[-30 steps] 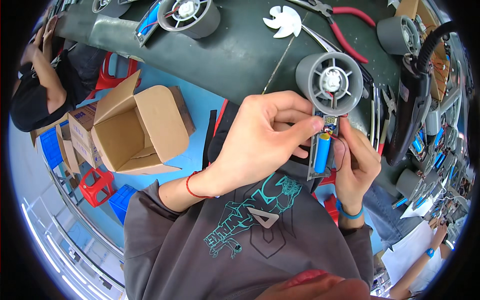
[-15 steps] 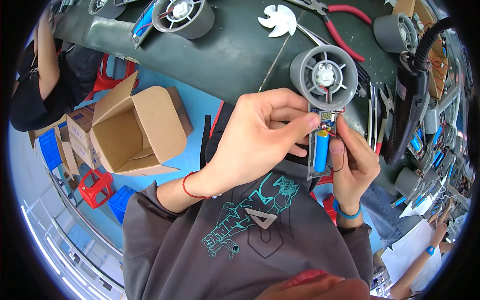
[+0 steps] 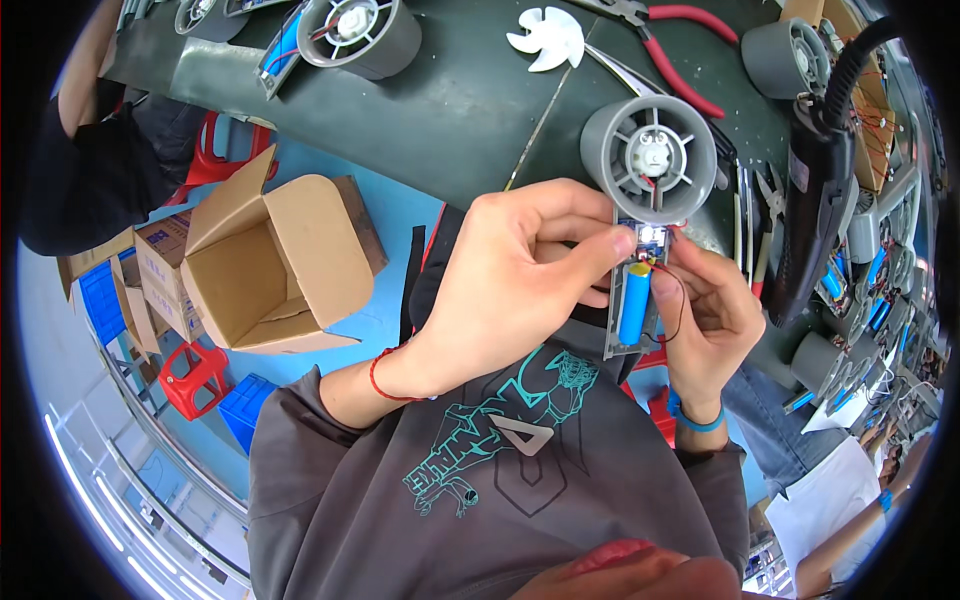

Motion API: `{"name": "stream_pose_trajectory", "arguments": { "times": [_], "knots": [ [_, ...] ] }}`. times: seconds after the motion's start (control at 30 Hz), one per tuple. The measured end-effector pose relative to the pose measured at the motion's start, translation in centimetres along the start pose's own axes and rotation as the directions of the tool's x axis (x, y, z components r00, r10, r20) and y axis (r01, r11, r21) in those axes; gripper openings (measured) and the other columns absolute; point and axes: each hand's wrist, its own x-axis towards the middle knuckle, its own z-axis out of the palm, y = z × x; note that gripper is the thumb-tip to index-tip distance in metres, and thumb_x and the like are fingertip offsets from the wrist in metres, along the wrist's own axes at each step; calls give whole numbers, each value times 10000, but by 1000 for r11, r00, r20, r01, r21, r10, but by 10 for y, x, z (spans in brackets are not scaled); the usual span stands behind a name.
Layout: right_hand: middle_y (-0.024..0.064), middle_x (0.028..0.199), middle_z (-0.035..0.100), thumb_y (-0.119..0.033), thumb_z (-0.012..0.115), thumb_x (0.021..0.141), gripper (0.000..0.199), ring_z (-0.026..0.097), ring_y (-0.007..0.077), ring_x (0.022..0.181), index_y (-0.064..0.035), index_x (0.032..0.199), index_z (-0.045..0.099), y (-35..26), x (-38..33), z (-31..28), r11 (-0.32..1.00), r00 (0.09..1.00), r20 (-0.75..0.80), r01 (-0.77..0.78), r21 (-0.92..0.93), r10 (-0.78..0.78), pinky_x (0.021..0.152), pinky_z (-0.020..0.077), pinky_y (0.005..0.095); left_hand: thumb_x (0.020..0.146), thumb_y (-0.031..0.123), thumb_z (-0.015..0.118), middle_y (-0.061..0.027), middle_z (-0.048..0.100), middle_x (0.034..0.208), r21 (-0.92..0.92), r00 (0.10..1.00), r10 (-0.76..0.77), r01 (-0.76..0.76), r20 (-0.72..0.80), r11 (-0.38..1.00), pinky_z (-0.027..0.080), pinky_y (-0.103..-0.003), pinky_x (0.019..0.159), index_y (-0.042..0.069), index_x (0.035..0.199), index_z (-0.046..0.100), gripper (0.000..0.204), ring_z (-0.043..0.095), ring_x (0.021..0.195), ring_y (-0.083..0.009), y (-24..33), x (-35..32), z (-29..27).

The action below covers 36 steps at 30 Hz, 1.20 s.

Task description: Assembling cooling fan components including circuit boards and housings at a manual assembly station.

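Both hands hold a partly assembled handheld fan point(image 3: 598, 150) above the table's near edge. Its round grey housing, with a white motor in the middle, points away from me. Below the ring, an uncovered handle carries a small circuit board point(image 3: 652, 238) with a bright white glow and a blue battery cell point(image 3: 633, 305). My left hand point(image 3: 530, 275) grips the handle's left side, thumb at the board. My right hand point(image 3: 715, 315) is closed on the right side, fingertips by the board's edge and a dark looping wire point(image 3: 682, 320). The handle's back is hidden.
A white fan blade point(image 3: 547, 40), tweezers and red-handled pliers point(image 3: 665, 70) lie beyond on the dark green table point(image 3: 450, 120). A black corded tool point(image 3: 812, 200) stands at right, near more fan parts. An open carton point(image 3: 235, 280) is on the left; co-workers sit on both sides.
The board's small display, which showed lit digits, now gives a bright white glow. The handle's lower end has swung slightly left, and the dark wire loops out further by my right thumb.
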Motion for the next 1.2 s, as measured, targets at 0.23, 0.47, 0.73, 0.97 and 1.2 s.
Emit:
{"name": "stream_pose_trajectory", "arguments": {
  "times": [0.23, 0.47, 0.73, 0.97, 1.2],
  "knots": [
    [179, 1112, 705, 40, 670, 927, 304, 709, 199, 1008, 98, 1216, 599, -3, 0, 4, 999, 999, -11, -33, 36, 33, 903, 551, 275, 968, 93, 652, -132, 738, 960, 16, 1000, 26, -26, 4, 1000, 608, -254, 674, -98, 1087, 638, 225, 710, 838, -120, -2, 0, -3],
    [164, 1081, 715, 113, 691, 868, 315, 729, 195, 947, 95, 1177, 633, 3, -2, 6, 1000, 1000, -23, 9, 29, -8, 826, 598, 280, 978, 86, 634, -145, 727, 1031, 74, 1000, -9, 7, 22, 997, 613, -265, 702, -84, 1148, 620, 241, 709, 878, -136, -2, -1, -5],
    [179, 1048, 719, 133, 734, 807, 320, 720, 179, 903, 65, 1119, 706, 2, -2, 2, 994, 996, -58, 56, -89, -61, 777, 590, 265, 968, 93, 652, -122, 739, 981, 58, 999, 32, -31, -4, 998, 596, -240, 676, -80, 1086, 636, 210, 706, 838, -102, -6, -2, -3],
    [196, 1024, 727, 131, 758, 770, 362, 724, 218, 896, 64, 1123, 710, 3, -2, -1, 952, 986, -9, 159, -261, -168, 773, 579, 286, 976, 72, 633, -97, 739, 1016, 50, 1000, 20, -20, -2, 999, 591, -237, 697, -61, 1102, 648, 183, 697, 870, -90, -4, -2, -2],
    [209, 1011, 728, 127, 778, 741, 345, 734, 258, 873, 74, 1076, 715, 4, -3, -4, 934, 977, 12, 209, -288, -214, 769, 585, 294, 967, 43, 641, -68, 738, 1017, 51, 999, 54, -54, 5, 997, 580, -229, 711, -47, 1131, 660, 188, 688, 902, -78, -9, -9, -4]
  ]
}}
